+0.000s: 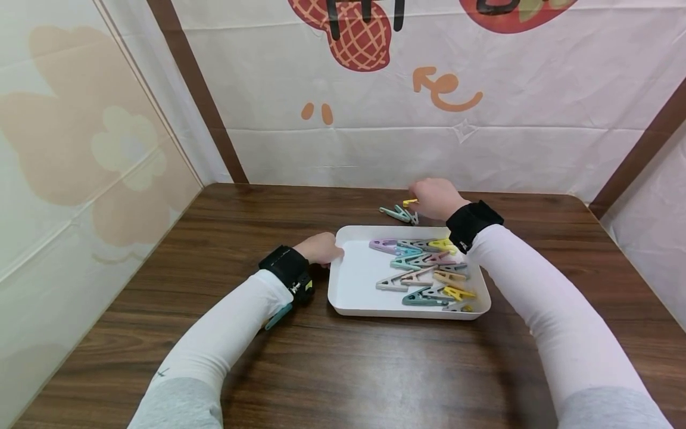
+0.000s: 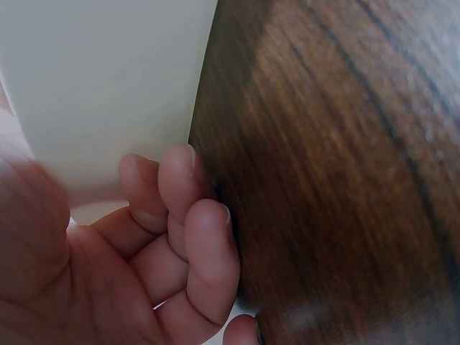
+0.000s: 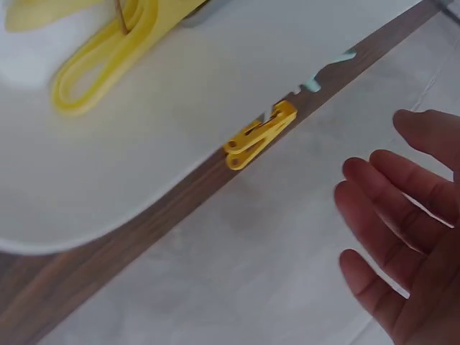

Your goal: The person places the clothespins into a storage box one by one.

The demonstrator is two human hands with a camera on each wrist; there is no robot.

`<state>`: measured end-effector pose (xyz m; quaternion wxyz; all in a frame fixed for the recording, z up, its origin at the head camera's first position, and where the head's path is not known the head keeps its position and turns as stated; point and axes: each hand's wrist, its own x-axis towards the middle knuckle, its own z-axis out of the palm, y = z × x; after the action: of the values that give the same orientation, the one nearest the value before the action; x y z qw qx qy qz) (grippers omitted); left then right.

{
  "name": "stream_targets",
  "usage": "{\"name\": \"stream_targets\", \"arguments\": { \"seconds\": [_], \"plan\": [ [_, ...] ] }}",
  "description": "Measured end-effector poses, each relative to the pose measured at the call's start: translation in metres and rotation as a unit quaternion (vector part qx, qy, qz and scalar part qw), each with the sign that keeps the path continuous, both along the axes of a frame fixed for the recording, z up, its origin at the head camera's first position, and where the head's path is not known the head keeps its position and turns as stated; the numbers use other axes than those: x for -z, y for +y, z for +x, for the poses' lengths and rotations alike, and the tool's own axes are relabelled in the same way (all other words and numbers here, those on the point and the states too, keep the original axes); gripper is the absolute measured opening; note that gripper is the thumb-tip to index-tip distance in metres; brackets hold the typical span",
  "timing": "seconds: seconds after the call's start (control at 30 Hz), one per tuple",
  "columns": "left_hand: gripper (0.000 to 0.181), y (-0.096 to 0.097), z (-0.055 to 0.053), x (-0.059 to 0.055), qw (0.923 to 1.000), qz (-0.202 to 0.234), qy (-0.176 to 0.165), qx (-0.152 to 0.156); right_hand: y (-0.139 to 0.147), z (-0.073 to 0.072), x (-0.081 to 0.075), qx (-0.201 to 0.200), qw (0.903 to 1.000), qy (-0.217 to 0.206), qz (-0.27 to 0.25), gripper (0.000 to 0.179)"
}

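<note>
My left hand (image 1: 320,248) grips the left side of a white tray (image 1: 351,292); in the left wrist view its curled fingers (image 2: 210,259) lie at the tray's outer wall. Beyond the tray's far rim, my right hand (image 1: 436,199) hovers beside a small yellow clothespin (image 1: 409,202). The right wrist view has those fingers (image 3: 381,226) loosely spread, apart from the yellow clothespin, with nothing between them. A light teal clothespin (image 1: 395,213) lies next to the yellow one on the table.
Several clothespins in purple, teal, pink, grey and yellow (image 1: 458,293) lie in the right part of the tray. The brown wooden table (image 1: 268,208) ends at a white printed curtain (image 1: 343,152) just behind the right hand. More curtain hangs at the left.
</note>
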<state>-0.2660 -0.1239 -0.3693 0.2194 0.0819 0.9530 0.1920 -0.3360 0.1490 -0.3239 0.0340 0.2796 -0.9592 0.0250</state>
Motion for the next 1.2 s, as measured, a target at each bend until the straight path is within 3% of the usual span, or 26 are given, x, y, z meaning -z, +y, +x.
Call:
{"name": "stream_targets", "arguments": {
  "seconds": [0.23,0.43,0.63,0.83,1.2],
  "plan": [
    [0.02,-0.001,0.003,-0.001,1.0,0.005,0.003,0.002,-0.001,-0.012,0.014,0.04,0.9985,-0.037,-0.011,0.023],
    [0.021,0.001,0.004,-0.003,1.0,0.006,0.0,0.002,0.001,-0.02,0.029,0.02,0.9951,-0.096,-0.01,0.029],
    [0.021,0.002,-0.001,0.001,1.0,0.008,-0.001,-0.002,0.002,-0.022,0.033,0.023,0.9924,-0.12,0.008,0.035],
    [0.022,0.0,-0.005,0.004,0.9999,0.012,-0.004,-0.005,0.0,-0.02,0.029,0.023,0.9932,-0.11,0.031,0.035],
    [0.021,-0.001,-0.004,0.006,1.0,0.007,-0.003,-0.005,0.008,-0.024,0.037,0.023,0.9957,-0.077,0.047,0.023]
  ]
}}
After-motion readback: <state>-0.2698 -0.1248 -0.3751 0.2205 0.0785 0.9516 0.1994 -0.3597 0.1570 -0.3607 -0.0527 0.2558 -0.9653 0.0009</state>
